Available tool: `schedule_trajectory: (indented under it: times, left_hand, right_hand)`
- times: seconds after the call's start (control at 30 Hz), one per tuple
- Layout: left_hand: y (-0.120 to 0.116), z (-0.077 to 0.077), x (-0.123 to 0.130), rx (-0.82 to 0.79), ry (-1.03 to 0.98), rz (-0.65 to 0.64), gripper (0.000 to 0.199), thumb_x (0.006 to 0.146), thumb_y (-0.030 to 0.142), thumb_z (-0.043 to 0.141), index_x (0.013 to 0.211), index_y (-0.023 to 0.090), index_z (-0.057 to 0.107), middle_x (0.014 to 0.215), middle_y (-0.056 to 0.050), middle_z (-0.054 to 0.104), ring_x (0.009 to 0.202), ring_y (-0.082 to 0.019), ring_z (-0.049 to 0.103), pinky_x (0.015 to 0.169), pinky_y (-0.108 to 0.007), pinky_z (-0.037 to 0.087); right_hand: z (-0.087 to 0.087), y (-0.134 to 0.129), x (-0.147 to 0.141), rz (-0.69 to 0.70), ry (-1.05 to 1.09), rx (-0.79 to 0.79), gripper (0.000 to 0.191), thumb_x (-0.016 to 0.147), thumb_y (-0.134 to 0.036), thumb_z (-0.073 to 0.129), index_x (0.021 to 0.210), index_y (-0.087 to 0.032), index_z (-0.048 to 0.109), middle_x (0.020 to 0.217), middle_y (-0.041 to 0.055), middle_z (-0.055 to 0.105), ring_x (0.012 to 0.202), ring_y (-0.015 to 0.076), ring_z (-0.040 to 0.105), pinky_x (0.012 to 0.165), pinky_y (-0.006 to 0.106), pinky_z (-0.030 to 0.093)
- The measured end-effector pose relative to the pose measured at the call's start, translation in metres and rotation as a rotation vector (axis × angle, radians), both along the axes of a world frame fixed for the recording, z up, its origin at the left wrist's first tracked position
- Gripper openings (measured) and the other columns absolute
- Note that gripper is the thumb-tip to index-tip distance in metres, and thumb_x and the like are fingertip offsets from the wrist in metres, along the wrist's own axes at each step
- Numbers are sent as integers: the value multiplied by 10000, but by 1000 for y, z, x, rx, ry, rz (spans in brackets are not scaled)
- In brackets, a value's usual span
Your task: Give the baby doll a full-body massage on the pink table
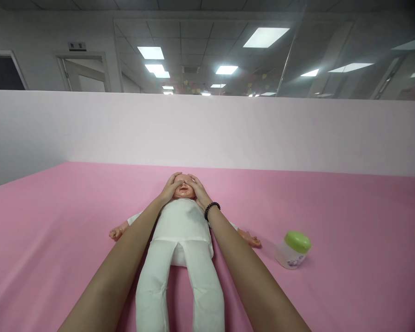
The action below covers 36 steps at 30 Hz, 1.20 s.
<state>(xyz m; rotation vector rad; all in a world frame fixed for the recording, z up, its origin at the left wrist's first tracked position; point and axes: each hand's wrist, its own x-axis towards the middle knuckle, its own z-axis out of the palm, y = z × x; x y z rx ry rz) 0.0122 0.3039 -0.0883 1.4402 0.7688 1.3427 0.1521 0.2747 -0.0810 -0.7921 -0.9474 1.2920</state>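
Head view, looking down the length of both forearms: the left hand [170, 188] and the right hand [198, 189] lie spread wide on either side of the vinyl head [184, 192] of a baby doll [181, 221], their fingers curving over its brow and cheeks while its mouth shows between them. Neither hand is clenched; each is an open, cupped palm against the face, and the fingertips nearly meet above the nose. The doll lies on its back directly below both palms, its white cloth body running towards the person, with a small vinyl doll's hand [116, 233] out past the left forearm. Well to the right of the right hand, beyond the forearm with its dark beaded bracelet [212, 210], sits a plastic jar [290, 256] with its green lid [297, 241] on. So far, the hands are at the doll's face; the jar is closed and untouched, and no smear can be made out on the doll.
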Motion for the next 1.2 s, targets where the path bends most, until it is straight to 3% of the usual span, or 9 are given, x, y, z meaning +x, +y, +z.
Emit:
schedule_trajectory:
  times: [0.3,0.57,0.87,1.2]
  left_hand:
    - [5,-3,0,5,0,0,547,762,376,691,1270,216,568,1296,-96,585,1152,-261,585,1006,-376,477]
    - [15,-8,2,20,-6,24,442,814,304,536,1239,199,595,1207,-82,600,1121,-230,578,998,-349,469]
    - [1,0,-1,-10,15,-4,561,787,386,674,1303,207,549,1279,-97,590,1157,-256,579,1002,-368,477]
    - [2,-1,-1,6,26,7,533,778,377,690,1276,226,576,1336,-97,576,1194,-271,569,1006,-372,480]
  right_hand:
    - [-2,2,0,1,2,6,620,640,-333,804,1221,-252,602,1152,39,675,987,197,667,843,301,565]
    - [-8,12,1,9,61,-3,560,668,-366,781,1191,-244,622,1146,25,671,1037,182,645,886,280,536]
    - [-5,9,1,5,35,-5,622,653,-348,809,1231,-238,609,1189,48,665,1019,195,661,868,295,557]
    - [-4,4,0,-4,16,5,635,631,-310,795,1232,-241,605,1199,60,655,975,204,675,836,315,579]
